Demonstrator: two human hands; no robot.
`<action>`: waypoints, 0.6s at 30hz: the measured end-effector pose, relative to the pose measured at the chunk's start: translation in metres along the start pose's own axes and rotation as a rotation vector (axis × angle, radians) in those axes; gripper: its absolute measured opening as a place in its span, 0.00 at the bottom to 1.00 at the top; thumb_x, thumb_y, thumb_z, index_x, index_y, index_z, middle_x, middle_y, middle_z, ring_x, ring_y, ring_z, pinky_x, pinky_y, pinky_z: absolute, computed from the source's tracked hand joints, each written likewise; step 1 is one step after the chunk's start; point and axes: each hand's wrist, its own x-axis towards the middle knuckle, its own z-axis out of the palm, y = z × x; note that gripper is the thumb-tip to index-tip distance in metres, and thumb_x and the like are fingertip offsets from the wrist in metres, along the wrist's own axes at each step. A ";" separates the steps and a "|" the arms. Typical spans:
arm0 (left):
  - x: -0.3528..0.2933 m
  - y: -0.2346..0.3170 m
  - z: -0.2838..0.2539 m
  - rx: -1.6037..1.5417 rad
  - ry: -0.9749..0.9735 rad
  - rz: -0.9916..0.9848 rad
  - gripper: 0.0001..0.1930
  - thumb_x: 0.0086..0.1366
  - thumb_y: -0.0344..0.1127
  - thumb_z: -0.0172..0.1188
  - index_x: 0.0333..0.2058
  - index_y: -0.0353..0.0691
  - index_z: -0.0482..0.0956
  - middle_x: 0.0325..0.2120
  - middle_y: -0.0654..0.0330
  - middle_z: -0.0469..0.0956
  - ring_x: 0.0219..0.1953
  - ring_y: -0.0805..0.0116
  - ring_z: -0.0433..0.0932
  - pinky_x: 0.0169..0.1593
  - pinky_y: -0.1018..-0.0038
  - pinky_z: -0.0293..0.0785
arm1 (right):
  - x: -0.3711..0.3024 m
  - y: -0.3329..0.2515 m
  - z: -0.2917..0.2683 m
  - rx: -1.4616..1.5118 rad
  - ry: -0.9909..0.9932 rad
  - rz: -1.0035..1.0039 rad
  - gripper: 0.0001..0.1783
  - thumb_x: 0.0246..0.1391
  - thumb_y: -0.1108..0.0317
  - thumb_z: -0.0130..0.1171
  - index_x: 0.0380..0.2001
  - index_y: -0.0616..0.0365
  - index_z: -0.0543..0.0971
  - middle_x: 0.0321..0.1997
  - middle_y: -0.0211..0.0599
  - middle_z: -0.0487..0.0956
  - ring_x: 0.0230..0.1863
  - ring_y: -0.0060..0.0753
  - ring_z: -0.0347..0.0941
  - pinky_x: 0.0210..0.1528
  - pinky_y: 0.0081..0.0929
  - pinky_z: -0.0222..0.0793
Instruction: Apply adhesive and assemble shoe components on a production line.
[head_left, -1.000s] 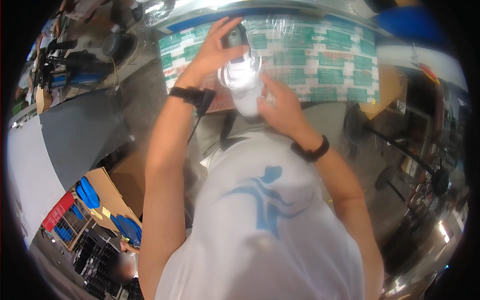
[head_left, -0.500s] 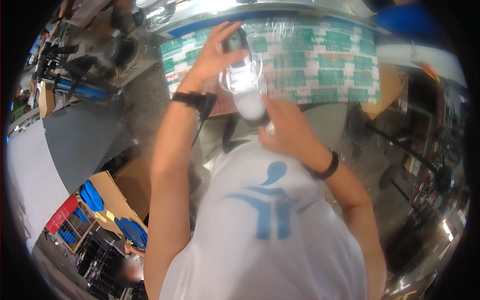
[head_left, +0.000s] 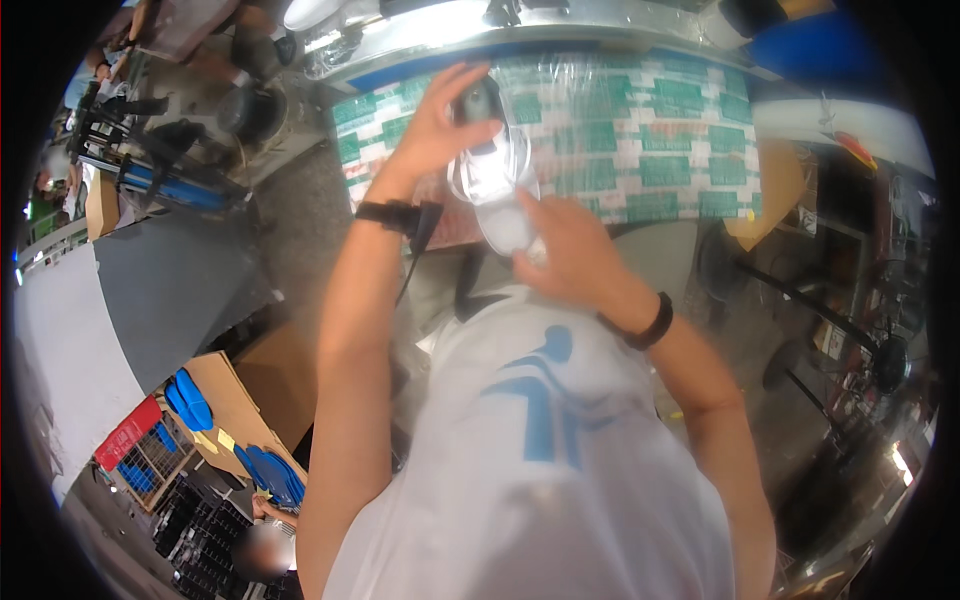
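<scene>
A white lace-up sneaker (head_left: pixel 505 222) lies over the near-left part of a table covered in green-and-white printed film, its toe towards me. My left hand (head_left: pixel 440 125) grips it by the heel and ankle opening, thumb across the collar and fingers round the far side. My right hand (head_left: pixel 575 250) is closed beside the toe, its index fingertip against the right side of the shoe's front. A small white piece (head_left: pixel 537 248) shows at its thumb and fingers; its kind is not clear. Glare hides the detail of the laces.
The film-covered table (head_left: pixel 665 150) stretches to the right, with a shiny conveyor-like edge (head_left: pixel 420 38) behind it. White shoes stand at that far edge. Left are a grey panel (head_left: pixel 170 290) and cardboard (head_left: pixel 225 400) with blue pieces. Another person sits at lower left.
The sneaker and both hands sit slightly lower in the picture, as the whole view has shifted. My right index finger has slid a little along the shoe's side towards the laces.
</scene>
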 end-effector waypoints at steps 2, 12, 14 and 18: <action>0.000 -0.003 0.002 -0.022 -0.019 -0.001 0.45 0.59 0.46 0.83 0.75 0.55 0.76 0.81 0.45 0.59 0.84 0.45 0.56 0.78 0.50 0.64 | 0.003 -0.003 0.000 0.012 -0.047 0.030 0.45 0.52 0.60 0.73 0.70 0.71 0.73 0.40 0.49 0.79 0.43 0.54 0.78 0.46 0.50 0.75; -0.025 0.007 -0.015 -0.548 0.024 -0.223 0.54 0.61 0.37 0.82 0.82 0.50 0.62 0.84 0.52 0.53 0.84 0.52 0.56 0.81 0.58 0.61 | 0.015 0.051 0.037 0.077 0.075 0.165 0.52 0.52 0.57 0.75 0.75 0.75 0.67 0.51 0.58 0.79 0.47 0.60 0.79 0.51 0.51 0.78; -0.045 0.012 -0.016 -0.718 0.131 -0.353 0.56 0.64 0.37 0.80 0.85 0.47 0.54 0.83 0.50 0.54 0.82 0.55 0.58 0.79 0.60 0.65 | 0.022 0.050 0.053 -0.050 0.017 0.228 0.56 0.51 0.56 0.75 0.77 0.76 0.64 0.55 0.60 0.77 0.48 0.60 0.80 0.53 0.51 0.78; -0.108 0.004 0.007 -0.931 0.454 -0.660 0.44 0.72 0.40 0.75 0.80 0.45 0.61 0.70 0.49 0.71 0.68 0.58 0.75 0.68 0.59 0.76 | 0.042 0.028 0.042 0.269 -0.080 0.191 0.49 0.55 0.61 0.71 0.77 0.71 0.68 0.50 0.52 0.79 0.49 0.49 0.80 0.56 0.39 0.77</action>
